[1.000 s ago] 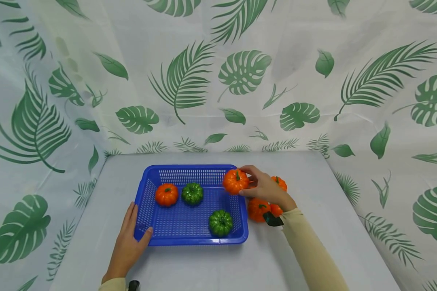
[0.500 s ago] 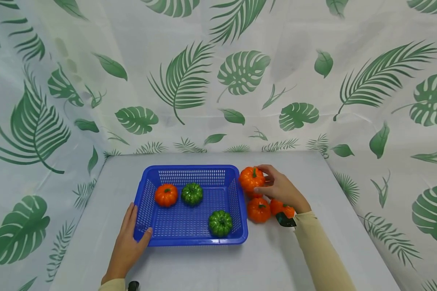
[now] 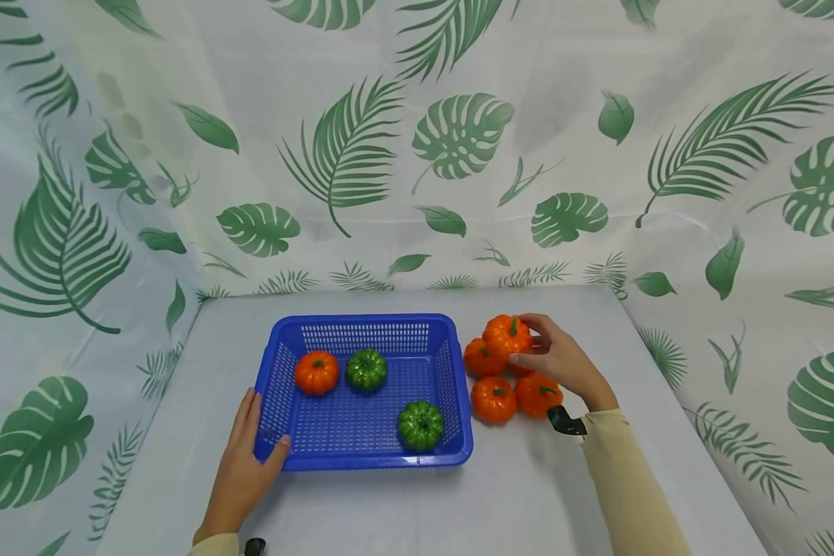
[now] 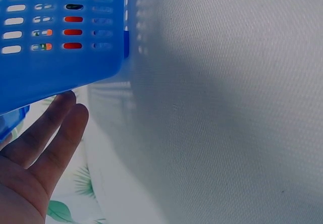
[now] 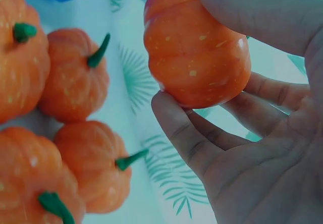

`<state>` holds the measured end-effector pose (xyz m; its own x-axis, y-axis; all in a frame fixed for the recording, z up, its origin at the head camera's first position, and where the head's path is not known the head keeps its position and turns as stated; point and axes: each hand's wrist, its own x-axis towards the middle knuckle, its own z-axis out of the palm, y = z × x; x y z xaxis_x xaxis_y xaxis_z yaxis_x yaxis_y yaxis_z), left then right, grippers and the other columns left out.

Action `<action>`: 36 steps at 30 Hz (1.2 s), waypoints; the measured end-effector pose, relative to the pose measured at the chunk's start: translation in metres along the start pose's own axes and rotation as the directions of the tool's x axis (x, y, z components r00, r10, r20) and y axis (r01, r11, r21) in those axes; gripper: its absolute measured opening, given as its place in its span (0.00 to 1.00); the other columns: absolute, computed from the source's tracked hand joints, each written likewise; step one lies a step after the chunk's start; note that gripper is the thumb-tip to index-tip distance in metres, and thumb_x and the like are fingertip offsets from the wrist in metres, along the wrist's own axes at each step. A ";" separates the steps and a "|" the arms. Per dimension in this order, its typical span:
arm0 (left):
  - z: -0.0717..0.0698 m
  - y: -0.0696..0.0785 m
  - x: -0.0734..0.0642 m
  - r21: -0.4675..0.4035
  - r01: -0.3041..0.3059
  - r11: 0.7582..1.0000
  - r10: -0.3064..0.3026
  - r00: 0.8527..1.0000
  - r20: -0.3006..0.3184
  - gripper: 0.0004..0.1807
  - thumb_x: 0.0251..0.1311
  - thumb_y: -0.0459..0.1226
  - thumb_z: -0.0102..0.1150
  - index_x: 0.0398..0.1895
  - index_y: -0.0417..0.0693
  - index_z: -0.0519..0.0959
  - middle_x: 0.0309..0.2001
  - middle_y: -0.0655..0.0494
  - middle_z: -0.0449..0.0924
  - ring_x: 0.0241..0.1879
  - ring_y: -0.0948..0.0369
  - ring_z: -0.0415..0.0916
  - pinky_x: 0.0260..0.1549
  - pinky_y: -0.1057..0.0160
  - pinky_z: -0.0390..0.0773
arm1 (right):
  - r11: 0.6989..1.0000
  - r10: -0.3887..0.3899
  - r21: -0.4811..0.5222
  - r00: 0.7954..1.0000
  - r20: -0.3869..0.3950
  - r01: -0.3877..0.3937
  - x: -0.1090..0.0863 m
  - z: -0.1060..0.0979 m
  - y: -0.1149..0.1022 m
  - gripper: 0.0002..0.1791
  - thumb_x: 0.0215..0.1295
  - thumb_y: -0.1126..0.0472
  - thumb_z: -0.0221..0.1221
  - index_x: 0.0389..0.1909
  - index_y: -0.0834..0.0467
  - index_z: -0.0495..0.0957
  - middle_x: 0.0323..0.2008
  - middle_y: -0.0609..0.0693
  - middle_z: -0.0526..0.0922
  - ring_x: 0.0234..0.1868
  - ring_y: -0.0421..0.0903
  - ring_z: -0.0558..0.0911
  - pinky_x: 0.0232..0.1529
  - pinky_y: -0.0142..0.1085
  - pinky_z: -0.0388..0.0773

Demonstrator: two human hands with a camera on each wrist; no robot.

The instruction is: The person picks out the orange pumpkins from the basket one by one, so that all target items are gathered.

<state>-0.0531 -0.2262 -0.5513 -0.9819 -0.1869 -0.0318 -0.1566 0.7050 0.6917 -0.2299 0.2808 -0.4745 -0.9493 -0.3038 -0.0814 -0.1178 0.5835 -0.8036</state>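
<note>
My right hand [image 3: 563,357] pinches a small orange toy pumpkin [image 3: 507,335] between thumb and fingers. In the right wrist view this pumpkin [image 5: 197,52] is held up beside the others, thumb on one side and fingertips on the other. Several more orange pumpkins [image 3: 494,400] are grouped just right of the blue plastic basket [image 3: 361,462], one mostly hidden behind the hand. Inside the basket sit one orange pumpkin [image 3: 316,373] and two green pumpkins [image 3: 366,371]. My left hand [image 3: 245,463] rests at the basket's left side with fingers extended, fingertips right at the rim in the left wrist view.
A white table [image 3: 389,510] carries everything. Behind it and along both sides hangs a white sheet [image 3: 486,208] with green leaf prints. A dark wrist camera piece [image 3: 566,421] sticks out beside the right wrist.
My right hand has carried the orange pumpkin from over the basket's right side to above the group of orange pumpkins. The left hand and basket have stayed put.
</note>
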 end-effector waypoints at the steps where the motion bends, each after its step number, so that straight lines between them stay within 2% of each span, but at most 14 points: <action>1: 0.000 0.000 0.000 0.001 -0.004 1.000 0.004 1.000 -0.004 0.52 0.75 0.50 0.61 0.89 0.46 0.41 0.88 0.47 0.34 0.83 0.35 0.43 0.72 0.27 0.52 | 1.000 0.003 0.008 1.000 -0.004 -0.003 -0.001 -0.002 0.001 0.44 0.70 0.48 0.71 0.80 0.56 0.61 0.79 0.62 0.64 0.71 0.68 0.73 0.67 0.65 0.73; 8: -0.001 0.003 -0.001 -0.003 -0.017 1.000 0.017 1.000 -0.010 0.52 0.75 0.48 0.62 0.89 0.47 0.41 0.88 0.47 0.34 0.83 0.35 0.43 0.72 0.26 0.52 | 0.999 0.024 0.040 1.000 -0.018 -0.024 -0.006 -0.013 0.015 0.47 0.71 0.51 0.70 0.83 0.59 0.57 0.81 0.64 0.60 0.70 0.68 0.74 0.64 0.62 0.78; 13: -0.001 0.002 0.000 0.002 -0.023 1.000 0.023 1.000 -0.012 0.52 0.75 0.48 0.62 0.89 0.47 0.41 0.88 0.46 0.35 0.83 0.35 0.43 0.72 0.26 0.53 | 0.998 0.054 0.040 0.998 -0.043 -0.052 -0.010 -0.021 0.026 0.48 0.72 0.49 0.69 0.84 0.59 0.55 0.82 0.65 0.58 0.72 0.70 0.72 0.66 0.65 0.74; 22: -0.001 -0.001 0.001 -0.012 -0.029 1.000 0.029 0.999 -0.015 0.52 0.74 0.49 0.62 0.89 0.48 0.41 0.88 0.47 0.35 0.83 0.35 0.43 0.72 0.26 0.53 | 0.995 0.090 0.046 0.991 -0.095 -0.085 -0.016 -0.035 0.044 0.48 0.74 0.48 0.68 0.85 0.60 0.55 0.82 0.67 0.57 0.72 0.72 0.70 0.68 0.64 0.72; 31: -0.002 -0.001 0.000 -0.011 -0.015 1.000 0.015 1.000 -0.008 0.52 0.75 0.49 0.62 0.89 0.48 0.41 0.88 0.49 0.33 0.83 0.35 0.42 0.72 0.26 0.52 | 0.983 0.178 0.075 0.975 -0.135 -0.169 -0.023 -0.044 0.063 0.51 0.75 0.46 0.66 0.87 0.60 0.49 0.83 0.69 0.52 0.74 0.77 0.65 0.69 0.69 0.67; 36: -0.001 0.000 0.000 -0.010 -0.011 1.000 0.011 1.000 -0.003 0.52 0.75 0.48 0.62 0.89 0.48 0.40 0.88 0.48 0.33 0.83 0.35 0.42 0.72 0.26 0.52 | 0.979 0.198 0.082 0.967 -0.160 -0.187 -0.025 -0.047 0.077 0.51 0.76 0.47 0.65 0.86 0.63 0.48 0.82 0.72 0.51 0.74 0.77 0.63 0.71 0.69 0.65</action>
<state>-0.0531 -0.2271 -0.5509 -0.9831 -0.1817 -0.0223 -0.1451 0.6998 0.6995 -0.2286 0.3687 -0.5063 -0.9880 -0.0575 -0.1433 0.0860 0.5664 -0.8196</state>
